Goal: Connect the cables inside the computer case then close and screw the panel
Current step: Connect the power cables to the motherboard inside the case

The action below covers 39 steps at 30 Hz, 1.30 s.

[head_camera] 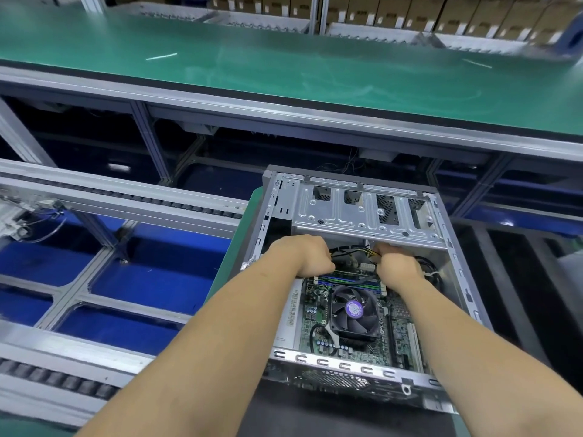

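Here the open computer case (353, 279) lies on its side at the near right, long axis running near to far, drive cage at the far end. The left hand (303, 253) and right hand (397, 263) curl over cables (356, 252); whether the fingertips pinch anything cannot be told. It rests on a green mat (239, 234); a green bench (284, 64) and shelved boxes (441, 11) lie beyond.

Hands (347, 257) inside case (467, 298), above fan (355, 310)

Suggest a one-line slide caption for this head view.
Both hands, left hand and right hand, work on cables inside the open computer case.
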Motion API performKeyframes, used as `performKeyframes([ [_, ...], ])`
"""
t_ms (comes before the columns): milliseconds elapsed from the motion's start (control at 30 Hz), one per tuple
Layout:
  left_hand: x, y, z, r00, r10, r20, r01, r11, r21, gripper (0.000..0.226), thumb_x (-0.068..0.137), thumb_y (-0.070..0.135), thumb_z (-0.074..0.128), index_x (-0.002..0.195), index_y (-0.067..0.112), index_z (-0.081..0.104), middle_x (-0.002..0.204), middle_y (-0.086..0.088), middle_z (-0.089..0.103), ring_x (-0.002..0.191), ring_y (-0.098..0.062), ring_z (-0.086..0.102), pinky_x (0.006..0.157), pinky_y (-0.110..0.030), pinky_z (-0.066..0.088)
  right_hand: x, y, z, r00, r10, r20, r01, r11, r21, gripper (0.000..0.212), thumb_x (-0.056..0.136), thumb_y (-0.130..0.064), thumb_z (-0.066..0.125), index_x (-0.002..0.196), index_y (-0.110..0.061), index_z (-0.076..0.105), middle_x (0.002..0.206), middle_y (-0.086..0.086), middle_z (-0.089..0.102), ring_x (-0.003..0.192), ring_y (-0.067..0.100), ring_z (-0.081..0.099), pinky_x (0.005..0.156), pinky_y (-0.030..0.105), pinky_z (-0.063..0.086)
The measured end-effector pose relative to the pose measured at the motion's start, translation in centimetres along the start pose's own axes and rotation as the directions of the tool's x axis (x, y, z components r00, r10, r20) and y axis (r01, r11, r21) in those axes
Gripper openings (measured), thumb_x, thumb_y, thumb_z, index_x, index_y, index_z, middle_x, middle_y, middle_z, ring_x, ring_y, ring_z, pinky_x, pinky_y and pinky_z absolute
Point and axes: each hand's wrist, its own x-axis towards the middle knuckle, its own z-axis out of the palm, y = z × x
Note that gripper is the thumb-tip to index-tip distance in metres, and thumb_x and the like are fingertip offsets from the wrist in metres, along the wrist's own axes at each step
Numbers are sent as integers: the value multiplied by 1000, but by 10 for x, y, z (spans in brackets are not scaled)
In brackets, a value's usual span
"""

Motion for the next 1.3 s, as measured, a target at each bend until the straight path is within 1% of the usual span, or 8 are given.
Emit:
performKeyframes([
  [200,-3,0,-1,1000,-16,9,16,1000,-6,35,86,41,46,102,21,69,122,1,68,109,-24,63,95,-43,51,0,7,4,997,-20,-76,28,994,109,35,97,-12,52,132,-17,55,116,17,67,100,36,64,80,39,55],
  [433,-7,1,-3,999,-9,-32,9,1000,7,39,85,43,45,109,31,73,98,5,71,91,-21,64,81,-36,53,7,8,10,996,44,-82,-14,943,334,25,97,-17,60,122,-15,67,116,17,70,105,36,63,77,30,41],
  [533,-7,0,-3,999,-8,-46,8,1000,0,39,85,42,45,112,33,72,97,6,71,90,-21,64,80,-35,53,13,6,15,994,101,-47,-62,853,518,12,96,-9,63,95,-19,68,110,11,71,91,29,60,75,23,37],
  [633,-6,0,-2,999,-2,-53,2,1000,-12,39,86,41,46,115,34,72,92,6,69,89,-20,64,74,-32,50,16,5,18,986,168,-9,-119,733,670,31,92,0,66,72,-24,63,104,11,71,94,30,63,78,30,50],
  [900,-8,1,-3,998,-3,-66,2,1000,-16,39,88,40,47,118,36,71,111,6,71,98,-21,63,87,-35,52,20,10,27,990,127,-57,-63,771,634,12,93,-4,69,102,-8,77,106,13,72,90,28,64,83,28,52],
  [1067,-8,1,-4,997,3,-73,-4,1000,-19,38,89,39,47,118,35,71,111,6,71,97,-21,63,87,-35,52,16,10,29,982,152,-107,-42,741,670,14,89,-7,74,81,-18,73,95,12,73,86,31,67,80,35,58],
  [1167,-8,1,-4,997,9,-75,-11,999,-30,38,89,39,47,118,34,71,98,7,70,91,-19,63,83,-33,52,13,11,31,984,139,-115,-35,772,634,23,90,-8,72,75,-25,69,92,9,73,82,26,66,78,33,58],
  [1300,-6,0,-3,998,14,-65,-16,999,-40,39,90,38,47,121,35,70,76,14,60,87,-18,63,77,-31,49,12,11,30,985,108,-131,-16,826,563,11,94,-10,68,91,-18,75,96,10,74,84,29,67,82,38,60],
])
